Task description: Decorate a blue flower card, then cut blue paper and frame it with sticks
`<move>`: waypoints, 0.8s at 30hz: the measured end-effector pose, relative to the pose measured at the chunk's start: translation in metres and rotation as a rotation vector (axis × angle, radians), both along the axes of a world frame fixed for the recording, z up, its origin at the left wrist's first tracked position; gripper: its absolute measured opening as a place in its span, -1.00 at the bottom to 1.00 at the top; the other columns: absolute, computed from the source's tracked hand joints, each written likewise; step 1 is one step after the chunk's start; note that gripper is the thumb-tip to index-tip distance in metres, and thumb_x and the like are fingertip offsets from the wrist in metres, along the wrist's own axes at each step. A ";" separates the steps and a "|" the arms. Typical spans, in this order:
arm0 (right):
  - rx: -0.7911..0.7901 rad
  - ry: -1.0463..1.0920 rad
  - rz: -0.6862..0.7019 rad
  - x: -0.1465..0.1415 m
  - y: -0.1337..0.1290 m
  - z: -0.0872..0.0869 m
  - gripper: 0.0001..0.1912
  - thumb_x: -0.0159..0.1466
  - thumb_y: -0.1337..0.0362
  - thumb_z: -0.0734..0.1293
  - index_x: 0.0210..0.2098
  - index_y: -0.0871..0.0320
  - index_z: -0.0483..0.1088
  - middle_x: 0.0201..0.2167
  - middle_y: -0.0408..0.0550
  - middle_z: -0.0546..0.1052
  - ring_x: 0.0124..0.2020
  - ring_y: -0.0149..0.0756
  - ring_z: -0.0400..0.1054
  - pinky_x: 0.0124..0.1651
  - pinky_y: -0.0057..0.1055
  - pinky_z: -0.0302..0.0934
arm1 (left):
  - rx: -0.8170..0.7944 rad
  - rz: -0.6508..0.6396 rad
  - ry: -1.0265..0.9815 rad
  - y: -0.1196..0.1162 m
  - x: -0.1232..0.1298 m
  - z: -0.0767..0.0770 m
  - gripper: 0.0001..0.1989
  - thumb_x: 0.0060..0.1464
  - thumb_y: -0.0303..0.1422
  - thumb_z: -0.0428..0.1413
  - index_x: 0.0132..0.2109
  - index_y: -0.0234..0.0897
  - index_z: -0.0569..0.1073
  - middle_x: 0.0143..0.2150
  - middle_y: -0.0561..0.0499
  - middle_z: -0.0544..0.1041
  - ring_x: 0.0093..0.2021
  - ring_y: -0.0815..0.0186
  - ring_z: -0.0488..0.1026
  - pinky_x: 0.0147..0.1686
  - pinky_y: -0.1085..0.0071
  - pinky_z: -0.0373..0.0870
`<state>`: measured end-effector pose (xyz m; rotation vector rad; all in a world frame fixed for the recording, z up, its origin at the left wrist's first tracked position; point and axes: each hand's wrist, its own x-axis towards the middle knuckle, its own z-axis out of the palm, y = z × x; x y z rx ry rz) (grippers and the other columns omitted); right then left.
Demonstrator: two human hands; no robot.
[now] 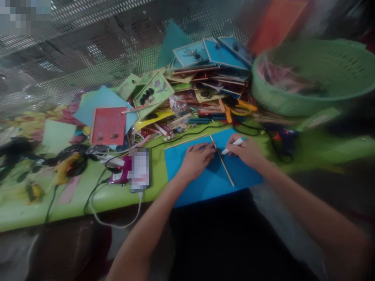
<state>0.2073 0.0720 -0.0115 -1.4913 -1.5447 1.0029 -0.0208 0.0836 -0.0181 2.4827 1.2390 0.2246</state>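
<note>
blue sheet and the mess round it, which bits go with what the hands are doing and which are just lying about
In use:
- blue sheet
- wooden strip across it, by the left hand
- white pen in the right hand

Lying about:
- green basket
- phone
- yellow glue gun

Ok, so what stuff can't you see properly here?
All in the head view:
- Tip of the white pen in the right hand: too blurred to tell if it touches the blue sheet.
- Phone-like thing: its screen is pixelated.
- Green basket: cut off by the right edge; the pink stuff inside is blurred.
- Orange sheet: blurred, cut off on top.
</note>
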 end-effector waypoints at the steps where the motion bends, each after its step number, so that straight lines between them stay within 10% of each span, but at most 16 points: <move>1: 0.002 -0.010 0.000 0.001 -0.004 0.000 -0.87 0.16 0.18 0.32 -0.49 0.04 0.37 -0.62 -0.18 0.53 -0.54 -0.30 0.36 -0.41 -0.36 0.15 | 0.003 -0.001 0.003 0.000 0.000 0.000 -0.64 0.48 -0.27 -0.08 0.26 0.04 0.49 0.46 0.08 0.37 0.44 0.15 0.27 0.33 0.03 0.17; 24: -0.039 -0.011 -0.043 0.012 -0.104 -0.009 -0.84 0.29 0.18 0.35 -0.41 0.02 0.38 -0.59 -0.23 0.36 -0.56 -0.35 0.19 -0.46 -0.37 0.05 | 0.042 0.001 -0.017 -0.001 0.000 -0.003 -0.61 0.48 -0.28 -0.07 0.30 0.03 0.47 0.46 0.07 0.36 0.43 0.10 0.27 0.36 0.01 0.16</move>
